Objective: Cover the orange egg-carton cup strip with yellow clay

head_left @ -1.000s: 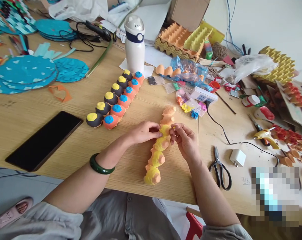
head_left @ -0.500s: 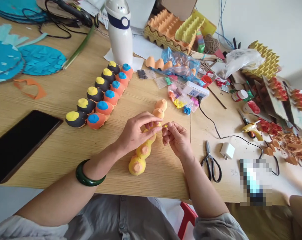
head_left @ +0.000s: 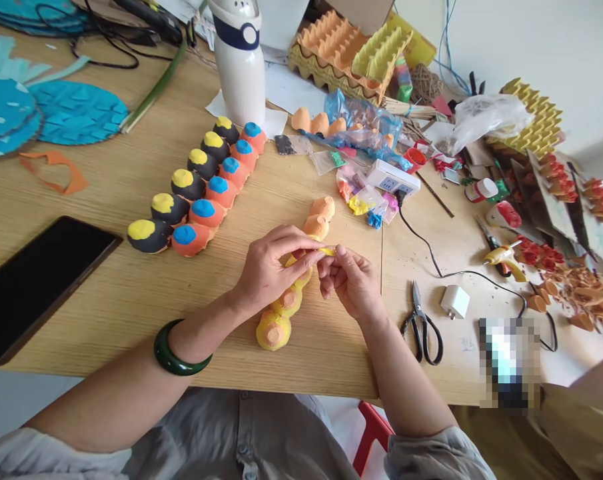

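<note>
A small strip of yellow clay stretches between my two hands. My left hand pinches one end of it between thumb and fingers, above the egg-carton strip. My right hand has its fingers curled and grips the other end between thumb and index finger. Beneath my left hand runs the egg-carton strip, its nearer cups coated yellow around bare orange tips and its far cups plain orange. My left hand hides part of its middle.
Black-and-yellow cups and orange-and-blue cups stand in rows at left, beside a phone. Scissors, a white charger and a power strip lie right. A white bottle stands behind.
The yellow clay between my fingertips now shows as a longer strip. My right hand has shifted slightly. At the right edge, another person's arm has moved.
</note>
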Demonstrator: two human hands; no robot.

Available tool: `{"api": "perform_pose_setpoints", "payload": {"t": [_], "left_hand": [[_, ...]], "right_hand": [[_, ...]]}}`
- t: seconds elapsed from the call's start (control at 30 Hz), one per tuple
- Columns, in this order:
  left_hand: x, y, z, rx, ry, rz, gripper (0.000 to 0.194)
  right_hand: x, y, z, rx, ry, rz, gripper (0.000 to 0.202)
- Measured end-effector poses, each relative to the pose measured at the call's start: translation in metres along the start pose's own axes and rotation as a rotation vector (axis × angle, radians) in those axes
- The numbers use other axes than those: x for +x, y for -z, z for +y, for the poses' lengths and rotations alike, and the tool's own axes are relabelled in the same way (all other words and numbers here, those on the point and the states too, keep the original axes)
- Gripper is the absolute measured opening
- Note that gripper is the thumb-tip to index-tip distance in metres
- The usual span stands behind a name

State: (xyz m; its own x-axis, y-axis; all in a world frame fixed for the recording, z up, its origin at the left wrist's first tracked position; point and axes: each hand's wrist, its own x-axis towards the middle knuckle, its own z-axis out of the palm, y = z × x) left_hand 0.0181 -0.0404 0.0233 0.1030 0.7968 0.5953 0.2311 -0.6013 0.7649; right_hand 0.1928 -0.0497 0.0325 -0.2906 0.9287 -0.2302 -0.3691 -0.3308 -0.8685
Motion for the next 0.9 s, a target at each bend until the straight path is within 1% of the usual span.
{"api": "perform_pose_setpoints", "payload": {"t": [0.1, 0.17, 0.27, 0.37, 0.4, 0.47, 0.57, 0.63, 0.73, 0.9], "left_hand": [[0.0, 0.0, 0.001, 0.002, 0.043, 0.027, 0.009], [-0.001, -0.001, 0.002, 0.001, 0.04, 0.031, 0.008], [-0.004, -0.002, 0.004, 0.017, 0.012, 0.017, 0.006], [-0.005, -0.001, 0.007, 0.046, 0.041, 0.0, 0.005], [-0.004, -0.001, 0.008, 0.044, 0.061, 0.0, 0.006], [-0.003, 0.001, 0.01, 0.017, 0.125, 0.006, 0.007], [0.0, 0.002, 0.014, -0.07, 0.266, 0.022, 0.008], [0.001, 0.002, 0.015, -0.132, 0.317, 0.03, 0.008], [0.001, 0.002, 0.018, -0.171, 0.307, 0.035, 0.009], [0.001, 0.002, 0.019, -0.137, 0.284, 0.03, 0.014]], "right_hand": [[-0.001, 0.0, 0.0, -0.098, 0.065, 0.046, 0.044], [-0.004, -0.001, 0.001, -0.196, 0.117, 0.078, 0.043], [-0.008, -0.003, 0.003, -0.378, 0.198, 0.123, 0.043], [-0.01, -0.004, 0.004, -0.501, 0.249, 0.158, 0.044], [-0.01, -0.004, 0.003, -0.489, 0.235, 0.155, 0.044], [-0.008, -0.003, 0.001, -0.359, 0.161, 0.124, 0.046], [-0.004, 0.0, -0.002, -0.089, 0.006, 0.029, 0.051], [-0.002, 0.001, -0.004, 0.008, -0.078, -0.033, 0.052], [-0.001, 0.002, -0.004, 0.074, -0.135, -0.087, 0.052], [-0.001, 0.003, -0.004, 0.114, -0.185, -0.111, 0.048]]}}
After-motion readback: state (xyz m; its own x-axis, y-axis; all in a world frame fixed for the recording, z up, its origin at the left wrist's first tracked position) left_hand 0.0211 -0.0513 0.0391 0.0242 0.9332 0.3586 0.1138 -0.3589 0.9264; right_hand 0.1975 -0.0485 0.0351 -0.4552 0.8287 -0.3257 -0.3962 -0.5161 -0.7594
